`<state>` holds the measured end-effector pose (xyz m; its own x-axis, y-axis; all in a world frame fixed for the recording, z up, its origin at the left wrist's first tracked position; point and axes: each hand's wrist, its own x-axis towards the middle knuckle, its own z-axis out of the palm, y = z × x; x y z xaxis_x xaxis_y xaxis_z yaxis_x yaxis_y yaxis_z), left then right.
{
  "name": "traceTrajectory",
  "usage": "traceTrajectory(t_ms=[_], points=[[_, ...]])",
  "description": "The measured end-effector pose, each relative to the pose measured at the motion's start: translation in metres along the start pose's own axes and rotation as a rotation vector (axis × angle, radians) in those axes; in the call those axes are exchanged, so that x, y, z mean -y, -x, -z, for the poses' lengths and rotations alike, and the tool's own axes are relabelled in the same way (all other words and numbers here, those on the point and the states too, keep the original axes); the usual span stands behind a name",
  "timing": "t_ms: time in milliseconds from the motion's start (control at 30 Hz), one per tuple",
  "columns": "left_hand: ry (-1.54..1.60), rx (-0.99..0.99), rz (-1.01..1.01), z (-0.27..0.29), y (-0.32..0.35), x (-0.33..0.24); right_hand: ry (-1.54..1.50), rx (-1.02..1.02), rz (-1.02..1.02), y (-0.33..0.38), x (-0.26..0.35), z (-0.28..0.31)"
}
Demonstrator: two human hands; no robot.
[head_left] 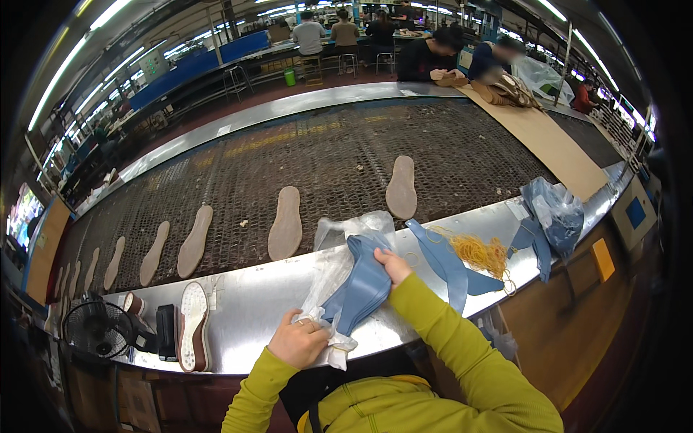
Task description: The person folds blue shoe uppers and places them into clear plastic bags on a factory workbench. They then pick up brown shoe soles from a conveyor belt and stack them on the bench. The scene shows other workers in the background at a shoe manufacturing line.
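Note:
A bundle of blue shoe-upper pieces (pixel 359 283) sits partly inside a clear plastic bag (pixel 354 227) above the metal ledge. My right hand (pixel 393 265) grips the bundle's right edge, thumb on top. At the near left, my left hand (pixel 299 339) is closed on the bag's crumpled lower edge. Just right of my right hand lie loose blue upper pieces (pixel 449 268), beside a tangle of yellow rubber bands (pixel 480 254). Another plastic bag with blue pieces (pixel 554 215) stands farther right on the ledge.
Beyond the metal ledge (pixel 249 292), a mesh conveyor (pixel 325 159) carries several shoe insoles (pixel 286 222). Left on the ledge are a shoe sole (pixel 193 325), a black case (pixel 167 332) and a fan (pixel 97 328). A brown board (pixel 541 137) crosses the conveyor at right; co-workers sit across it.

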<state>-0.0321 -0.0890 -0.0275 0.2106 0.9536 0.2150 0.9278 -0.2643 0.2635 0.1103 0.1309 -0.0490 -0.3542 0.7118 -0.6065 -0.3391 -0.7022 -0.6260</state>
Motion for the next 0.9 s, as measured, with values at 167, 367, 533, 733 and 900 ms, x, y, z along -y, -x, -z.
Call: traceTrajectory(t_ms=[167,367,533,733,900], points=[[0.012,0.129,-0.059,-0.001,-0.005,-0.012,-0.246,0.321,-0.137,-0.006,0.014,0.011],[0.124,0.002,-0.066,0.005,-0.009,-0.023,0.448,0.062,0.556,-0.006,-0.033,0.001],[0.035,0.011,-0.050,0.003,0.005,-0.021,0.987,0.146,0.785,-0.009,-0.021,0.021],[0.017,-0.167,0.063,-0.017,0.022,-0.043,0.935,0.154,0.754,-0.025,-0.020,0.027],[0.291,-0.657,0.149,-0.007,0.020,-0.034,0.669,0.223,0.620,-0.028,-0.025,0.029]])
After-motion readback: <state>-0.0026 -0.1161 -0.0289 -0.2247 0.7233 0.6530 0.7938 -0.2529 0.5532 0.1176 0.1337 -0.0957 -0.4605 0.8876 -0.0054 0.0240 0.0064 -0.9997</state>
